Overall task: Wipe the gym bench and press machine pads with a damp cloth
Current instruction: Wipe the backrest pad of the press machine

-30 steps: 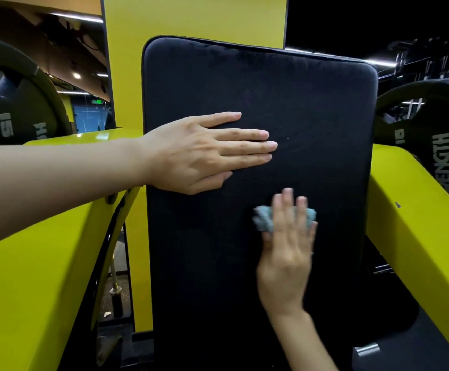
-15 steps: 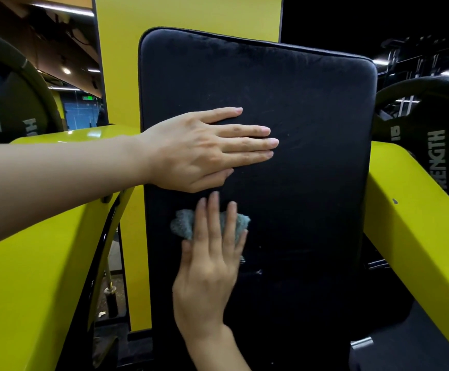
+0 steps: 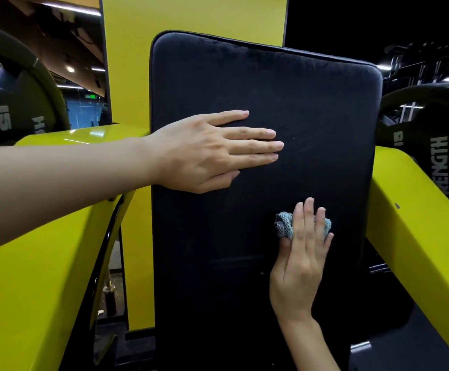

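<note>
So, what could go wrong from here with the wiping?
1. The cloth is a small wad pressed under the flat fingers of the right hand, not held, so it could slip out or leave unwiped strips on the pad.
2. The left hand lies flat on the pad, so the patch beneath it may get skipped.

Left weight plate (image 3: 9,111): black, marked 15 — behind a yellow arm (image 3: 30,263)
Right weight plate (image 3: 426,124): black, white lettering
</note>
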Motion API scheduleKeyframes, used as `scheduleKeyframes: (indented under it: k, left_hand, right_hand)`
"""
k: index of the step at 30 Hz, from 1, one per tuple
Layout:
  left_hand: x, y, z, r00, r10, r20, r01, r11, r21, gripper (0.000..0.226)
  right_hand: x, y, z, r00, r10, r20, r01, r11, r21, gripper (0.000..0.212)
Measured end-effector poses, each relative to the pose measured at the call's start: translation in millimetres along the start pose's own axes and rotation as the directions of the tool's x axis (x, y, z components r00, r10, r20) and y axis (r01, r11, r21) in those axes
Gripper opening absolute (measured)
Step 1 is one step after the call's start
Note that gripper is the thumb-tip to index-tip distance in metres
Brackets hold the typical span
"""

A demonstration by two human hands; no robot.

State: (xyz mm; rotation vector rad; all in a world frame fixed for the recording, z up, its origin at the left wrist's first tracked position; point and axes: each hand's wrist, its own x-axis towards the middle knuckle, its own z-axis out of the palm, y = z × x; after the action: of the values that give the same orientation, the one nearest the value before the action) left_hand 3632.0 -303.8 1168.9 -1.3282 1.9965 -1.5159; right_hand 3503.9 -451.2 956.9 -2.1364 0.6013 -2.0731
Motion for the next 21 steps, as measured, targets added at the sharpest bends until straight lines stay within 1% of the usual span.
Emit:
scheduleKeyframes:
  k: [2, 4, 7, 10, 12, 15, 17, 19, 21]
  left_hand:
    - [0, 0, 0, 1.000, 0.000, -0.010, 0.000, 1.000, 0.002, 0.055]
    - [0, 0, 1, 1.000, 0.000, -0.015, 0.000, 1.000, 0.015, 0.055]
    - [0, 1, 2, 1.000, -0.001, -0.017, 0.002, 1.000, 0.017, 0.055]
    - [1, 1, 2, 1.000, -0.001, -0.010, 0.001, 1.000, 0.019, 0.055]
    - [1, 1, 1, 1.000, -0.004, -0.003, 0.004, 1.000, 0.014, 0.055]
    - [0, 1, 1, 1.000, -0.012, -0.007, 0.013, 1.000, 0.007, 0.055]
    - [0, 2, 1, 1.000, -0.018, -0.013, 0.018, 1.000, 0.007, 0.055]
    - [0, 2, 1, 1.000, -0.015, -0.011, 0.015, 1.000, -0.007, 0.055]
    - [1, 1, 0, 1.000, -0.009, -0.004, 0.009, 1.000, -0.026, 0.055]
  right_hand:
    - [-2, -13, 4, 0.997, 0.064, -0.036, -0.063, 0.998, 0.026, 0.049]
    - [-8, -34, 11, 0.996, 0.073, -0.058, -0.070, 0.996, 0.059, 0.048]
    - [-23, -73, 23, 0.999, -0.035, -0.035, 0.038, 0.994, 0.103, 0.047]
    - [-38, -109, 29, 0.987, -0.146, 0.065, 0.135, 0.979, 0.149, 0.046]
    - [-44, -113, 28, 0.957, -0.257, 0.137, 0.239, 0.961, 0.140, 0.046]
    - [-39, -97, 20, 0.890, -0.408, 0.206, 0.395, 0.913, 0.100, 0.049]
    - [-32, -91, 17, 0.867, -0.445, 0.224, 0.434, 0.896, 0.096, 0.050]
    - [-28, -91, 18, 0.866, -0.450, 0.217, 0.437, 0.893, 0.107, 0.047]
    - [-24, -95, 21, 0.865, -0.456, 0.208, 0.442, 0.890, 0.113, 0.051]
